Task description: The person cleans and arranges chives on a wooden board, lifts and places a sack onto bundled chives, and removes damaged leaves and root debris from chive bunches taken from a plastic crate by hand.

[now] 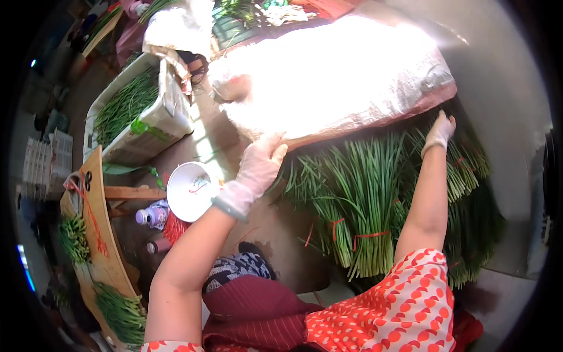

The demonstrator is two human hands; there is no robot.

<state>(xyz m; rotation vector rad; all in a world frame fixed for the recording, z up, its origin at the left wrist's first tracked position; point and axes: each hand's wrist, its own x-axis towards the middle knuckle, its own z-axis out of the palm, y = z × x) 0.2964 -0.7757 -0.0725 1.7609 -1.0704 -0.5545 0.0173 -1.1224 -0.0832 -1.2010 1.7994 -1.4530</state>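
A: Where is the sack?
B: Across the upper middle, beyond the greens. Its near edge is spanned by both hands; its surface is mostly washed out by glare.

A: Left grip?
B: Near left end of that edge. Fingers of the left hand are bent in — the edge is gripped between thumb and fingers.

A: Right?
B: The right hand is held out at the far right corner, just below the edge. Whether it is closed on the sack cannot be told. Both hands are covered by thin pale gloves.

A: Greens?
B: Laid in bundles below the sack, leaf tips toward it. The middle bundle is tied near its pale stems with a red band. More bundles are partly hidden by the right arm. Contact between leaf tips and sack can't be judged.

A: Left side?
B: A white bucket is seen just beside the left wrist, a purple bottle near it. A white crate is filled with long leaves. Leaf piles are set on a wooden board — red string is draped over it.
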